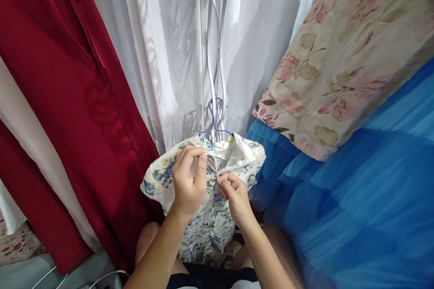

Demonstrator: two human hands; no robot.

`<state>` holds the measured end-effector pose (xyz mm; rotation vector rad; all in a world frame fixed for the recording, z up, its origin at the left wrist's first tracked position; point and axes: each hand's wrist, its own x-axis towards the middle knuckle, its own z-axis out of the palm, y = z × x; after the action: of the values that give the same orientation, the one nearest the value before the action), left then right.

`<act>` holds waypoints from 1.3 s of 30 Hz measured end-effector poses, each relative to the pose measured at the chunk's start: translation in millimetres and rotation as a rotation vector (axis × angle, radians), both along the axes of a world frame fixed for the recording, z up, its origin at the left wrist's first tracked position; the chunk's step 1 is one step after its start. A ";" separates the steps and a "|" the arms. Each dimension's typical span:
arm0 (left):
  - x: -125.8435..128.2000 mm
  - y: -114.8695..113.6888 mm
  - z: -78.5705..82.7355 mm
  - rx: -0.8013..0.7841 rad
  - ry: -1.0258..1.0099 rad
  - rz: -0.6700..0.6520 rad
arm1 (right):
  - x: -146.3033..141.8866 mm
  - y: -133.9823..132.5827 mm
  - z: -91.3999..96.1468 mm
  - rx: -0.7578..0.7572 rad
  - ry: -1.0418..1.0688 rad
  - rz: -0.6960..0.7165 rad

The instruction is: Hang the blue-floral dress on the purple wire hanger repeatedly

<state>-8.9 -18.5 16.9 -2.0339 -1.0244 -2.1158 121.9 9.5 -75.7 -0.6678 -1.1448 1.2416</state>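
Observation:
A white garment with a blue and green floral print (206, 216) hangs on a purple wire hanger (213, 122) in front of me, over my knees. My left hand (188, 180) is closed on the fabric near the collar, thumb on top. Just to its right, my right hand (233, 192) pinches the front edge of the same garment with fingertips together. The hanger's hook rises above the collar against a white curtain (176, 54).
A dark red garment (68, 99) hangs at the left beside the curtain. A floral pillow (339, 63) lies on blue tulle bedding (356, 198) at the right. White cables (101, 277) run along the grey floor at the bottom left.

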 end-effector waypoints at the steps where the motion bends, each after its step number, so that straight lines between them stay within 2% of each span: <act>1: -2.6 -1.0 3.5 -0.001 -0.050 0.003 | 5.1 -6.3 -7.2 -0.015 -0.021 -0.007; 3: -12.3 -0.2 6.0 -0.015 -0.142 0.043 | 14.6 -20.0 -20.7 -0.039 -0.049 -0.001; 5: -27.5 4.7 -0.3 -0.025 -0.228 0.139 | 20.0 -33.4 -31.3 -0.049 -0.075 0.021; 8: -54.7 18.9 -25.2 -0.012 -0.408 0.311 | 15.7 -48.8 -40.0 -0.073 -0.088 0.097; 12: -80.9 39.6 -60.0 -0.051 -0.706 0.324 | -1.9 -58.6 -42.3 -0.109 -0.074 0.217; 14: -86.2 44.8 -64.3 -0.048 -0.700 0.380 | -7.0 -60.3 -42.8 -0.120 -0.093 0.226; 17: -89.1 43.7 -53.2 0.018 -0.538 0.461 | -8.7 -62.6 -44.4 -0.127 -0.103 0.207; 19: -90.1 40.2 -42.5 0.008 -0.436 0.370 | -9.8 -65.9 -45.8 -0.118 -0.095 0.222; 22: -91.3 37.3 -34.6 -0.100 -0.312 0.223 | -15.7 -74.3 -47.1 -0.098 -0.056 0.274; 24: -91.5 39.0 -35.5 -0.154 -0.231 0.255 | -20.4 -81.1 -46.3 -0.093 -0.048 0.301; 28: -92.6 50.2 -42.5 -0.151 -0.130 0.442 | -22.2 -90.9 -42.4 -0.077 -0.089 0.319; 31: -97.2 58.4 -48.3 -0.181 -0.141 0.403 | -17.0 -90.2 -43.1 -0.069 -0.099 0.289; 35: -108.5 64.1 -57.7 -0.205 -0.281 0.294 | -11.9 -79.8 -48.7 -0.060 -0.126 0.256; 37: -113.9 67.8 -63.1 -0.192 -0.476 0.199 | -11.5 -74.9 -49.7 -0.045 -0.152 0.249; 39: -117.2 73.0 -69.7 -0.228 -0.727 0.034 | -11.5 -72.5 -48.3 -0.034 -0.178 0.228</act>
<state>-126.1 54.5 -52.8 -1.2727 -1.3995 -2.9078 110.4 -63.0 -124.0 -0.6978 -1.3790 1.4179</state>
